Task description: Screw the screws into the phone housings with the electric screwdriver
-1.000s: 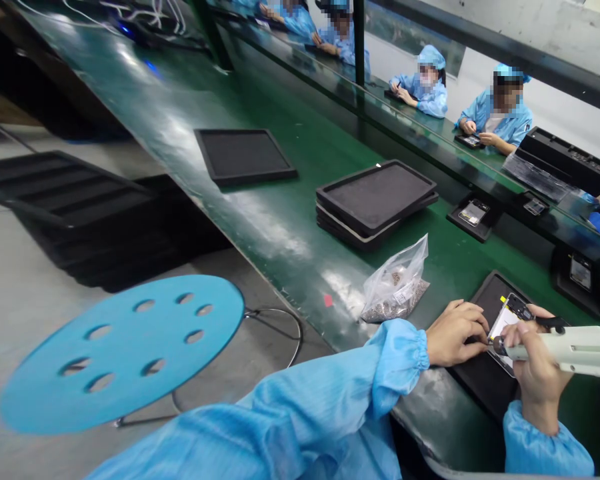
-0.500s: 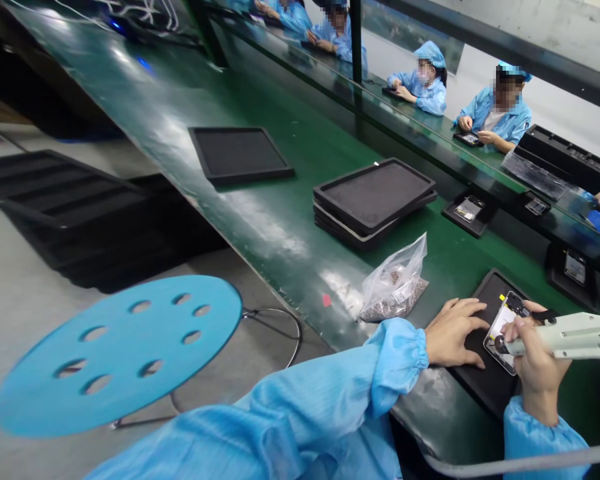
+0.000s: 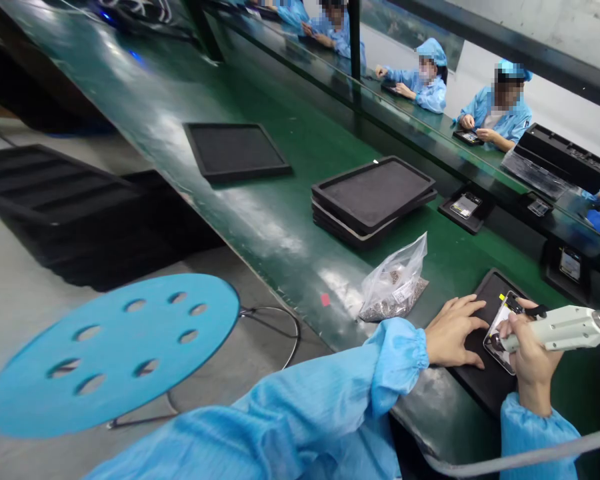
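My left hand (image 3: 453, 331) lies flat with its fingers spread on a black tray (image 3: 485, 387) at the near edge of the green belt. A small phone-like device (image 3: 500, 340) rests in that tray. My right hand (image 3: 527, 360) is wrapped round a pale electric screwdriver (image 3: 560, 328), whose tip sits on the device. A clear plastic bag of small screws (image 3: 395, 283) lies just left of my left hand.
A stack of black trays (image 3: 373, 200) and a single black tray (image 3: 235, 152) sit farther along the green conveyor belt (image 3: 280, 220). Other people in blue coats work across the line. A blue stool (image 3: 110, 347) stands to my left.
The screwdriver has tilted up and shifted slightly left on the device. My left hand's fingers have spread flatter on the tray. The view has drifted a little.
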`<action>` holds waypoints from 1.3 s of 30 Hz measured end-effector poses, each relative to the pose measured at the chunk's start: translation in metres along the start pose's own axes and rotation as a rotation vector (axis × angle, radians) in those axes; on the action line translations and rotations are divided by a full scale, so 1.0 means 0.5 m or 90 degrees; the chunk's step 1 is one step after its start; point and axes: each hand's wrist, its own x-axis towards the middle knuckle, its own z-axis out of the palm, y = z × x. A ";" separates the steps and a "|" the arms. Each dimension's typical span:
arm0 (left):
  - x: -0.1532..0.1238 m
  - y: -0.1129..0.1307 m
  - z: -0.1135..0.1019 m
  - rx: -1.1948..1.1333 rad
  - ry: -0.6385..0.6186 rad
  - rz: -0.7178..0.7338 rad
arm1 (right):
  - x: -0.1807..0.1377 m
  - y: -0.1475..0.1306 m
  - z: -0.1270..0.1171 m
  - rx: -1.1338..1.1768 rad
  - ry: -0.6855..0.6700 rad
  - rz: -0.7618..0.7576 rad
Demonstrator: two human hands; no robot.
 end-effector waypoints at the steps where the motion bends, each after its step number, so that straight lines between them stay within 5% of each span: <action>1: 0.000 0.000 0.000 0.002 -0.004 -0.002 | 0.000 0.000 0.000 0.002 0.000 0.001; 32: 0.001 0.001 -0.004 0.005 -0.018 -0.010 | -0.003 0.001 0.013 -0.045 -0.032 0.031; 39: 0.003 0.005 -0.009 0.074 -0.101 0.015 | -0.007 -0.002 0.011 -0.035 -0.032 0.002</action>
